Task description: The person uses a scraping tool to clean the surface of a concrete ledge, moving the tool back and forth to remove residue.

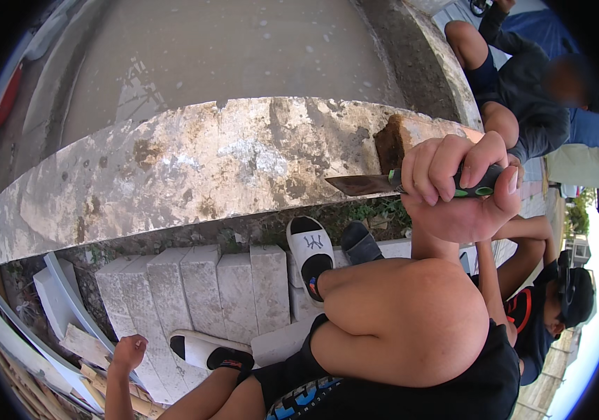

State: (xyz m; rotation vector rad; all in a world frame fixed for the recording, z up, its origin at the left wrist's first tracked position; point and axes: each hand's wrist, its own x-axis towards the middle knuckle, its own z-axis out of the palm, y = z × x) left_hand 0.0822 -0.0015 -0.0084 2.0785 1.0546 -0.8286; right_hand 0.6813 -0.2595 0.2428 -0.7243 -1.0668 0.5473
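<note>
My right hand [457, 183] is closed round the black and green handle of a knife [362, 185]. Its short, dark metal blade tapers to a point and points left, just above the stained top of a low concrete wall [194, 164]. Beside the knuckles, a rough brown patch [389, 143] like broken brick shows on the wall. At the lower left, well away from the knife, my left hand [130, 352] has its fingers curled in, and nothing shows in it.
Grey blocks [194, 287] lie in a row under my feet, which wear white and black slides [308, 245]. Beyond the wall stretches a flat grey cement surface [229, 56]. Metal channels [79, 301] lie at left. One person [523, 84] sits at upper right, another [541, 315] at right.
</note>
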